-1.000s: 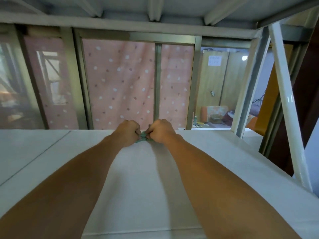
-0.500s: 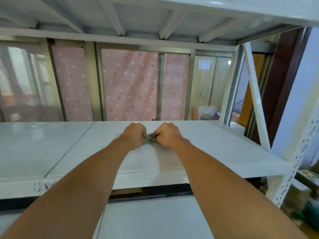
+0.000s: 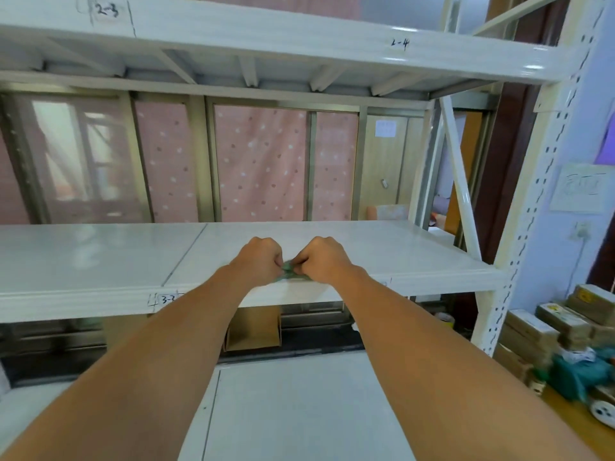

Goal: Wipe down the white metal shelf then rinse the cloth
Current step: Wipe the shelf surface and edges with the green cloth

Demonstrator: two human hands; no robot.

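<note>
Left hand [image 3: 258,261] and right hand [image 3: 321,259] both clench fingers on the green cloth [image 3: 289,269] at the white shelf [image 3: 399,257] front edge.

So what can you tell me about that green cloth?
The cloth is green and looks soft and thin. It is bunched small and mostly hidden, pinched between the left hand and right hand, both closed into fists. A crumpled bit peeks out between and below the knuckles. It sits at the front edge of the white shelf.
</note>
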